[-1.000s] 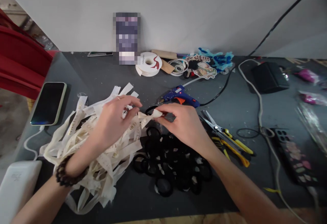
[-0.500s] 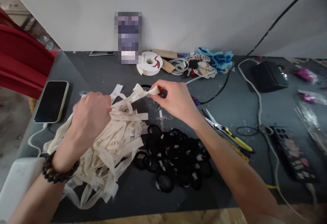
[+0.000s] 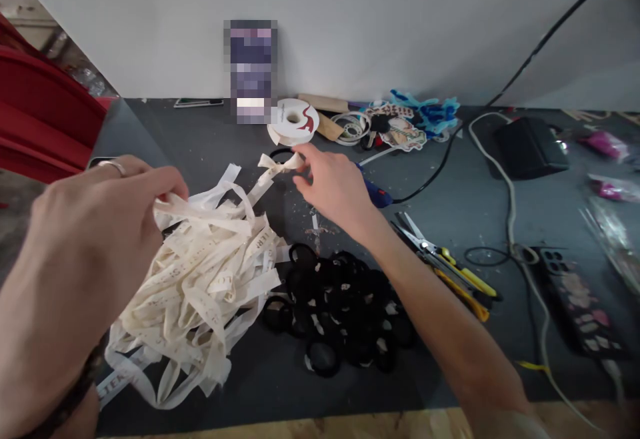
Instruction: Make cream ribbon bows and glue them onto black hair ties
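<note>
Fingers [image 3: 173,180], left hand [image 3: 95,239]: pinching ribbon [image 3: 205,213]; right hand [image 3: 337,189]: parted at bow [image 3: 278,163].
On my feed, this bow looks formed; the ribbon pile [image 3: 200,292] lies loose, unshaped.

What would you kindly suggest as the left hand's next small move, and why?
Probably the left hand should lift its pinched ribbon clear of the ribbon pile, because that strip runs onto the tangle and might snag.

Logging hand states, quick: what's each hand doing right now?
Left hand: closed, holding a cream ribbon.
Right hand: at the bow's edge; whether it grips cannot be told.
</note>
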Action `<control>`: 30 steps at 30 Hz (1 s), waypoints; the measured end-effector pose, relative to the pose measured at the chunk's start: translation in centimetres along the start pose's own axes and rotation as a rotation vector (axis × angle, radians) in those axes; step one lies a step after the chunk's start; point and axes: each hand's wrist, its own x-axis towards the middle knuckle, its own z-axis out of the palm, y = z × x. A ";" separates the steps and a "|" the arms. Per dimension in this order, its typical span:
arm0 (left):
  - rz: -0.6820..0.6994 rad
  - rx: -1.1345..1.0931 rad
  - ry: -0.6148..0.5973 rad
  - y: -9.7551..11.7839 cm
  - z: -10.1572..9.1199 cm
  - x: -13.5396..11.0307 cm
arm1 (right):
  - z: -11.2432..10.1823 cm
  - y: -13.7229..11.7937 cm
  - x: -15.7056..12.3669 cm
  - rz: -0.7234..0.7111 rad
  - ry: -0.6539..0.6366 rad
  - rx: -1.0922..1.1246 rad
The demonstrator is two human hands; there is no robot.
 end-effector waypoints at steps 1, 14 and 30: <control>0.122 -0.034 0.011 0.1 0.3 0.1 | -0.1 -0.2 -0.4 0.003 0.029 -0.039; 0.287 -0.749 -0.446 3.7 2.3 0.7 | -4.0 -4.0 -6.6 -0.042 -0.216 0.590; 0.367 -0.639 -0.470 2.7 4.9 1.3 | -3.4 -2.3 -7.1 0.028 -0.401 0.640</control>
